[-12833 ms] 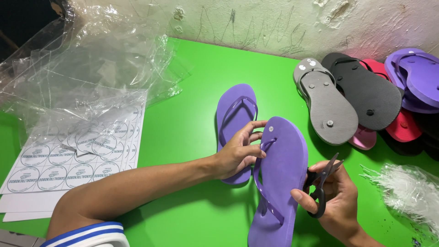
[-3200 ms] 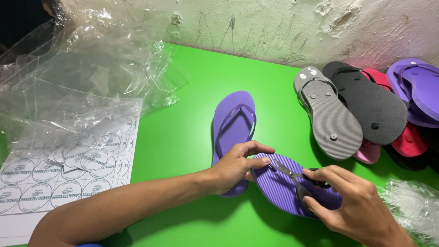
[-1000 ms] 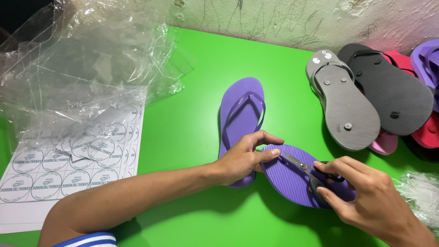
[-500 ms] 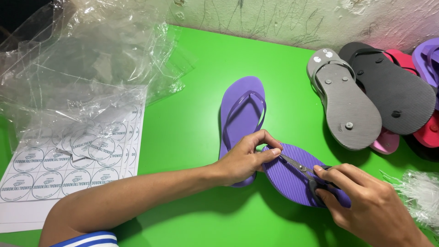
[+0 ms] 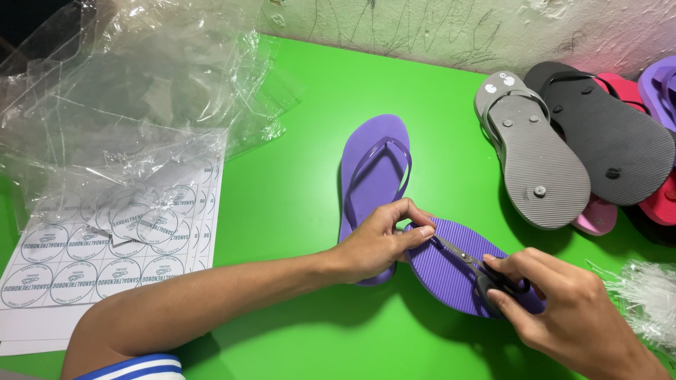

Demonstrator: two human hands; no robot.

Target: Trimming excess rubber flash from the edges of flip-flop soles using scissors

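Two purple flip-flops lie on the green table. One purple flip-flop (image 5: 373, 165) sits strap up. The other, an upturned purple flip-flop (image 5: 451, 271), shows its ribbed sole. My left hand (image 5: 380, 239) pinches the near end of that sole between thumb and fingers. My right hand (image 5: 570, 320) grips small black-handled scissors (image 5: 468, 260), whose blades point left along the sole toward my left fingertips.
Crumpled clear plastic bags (image 5: 127, 91) cover the left side, partly over a white sheet of round stickers (image 5: 105, 260). A stack of grey, black, pink and purple flip-flops (image 5: 577, 148) lies at the right. A bundle of white plastic strands (image 5: 644, 302) sits at the right edge.
Earlier the second flip-flop lay strap up; it is now sole up with the scissors on it. Over the last second both hands have barely moved.
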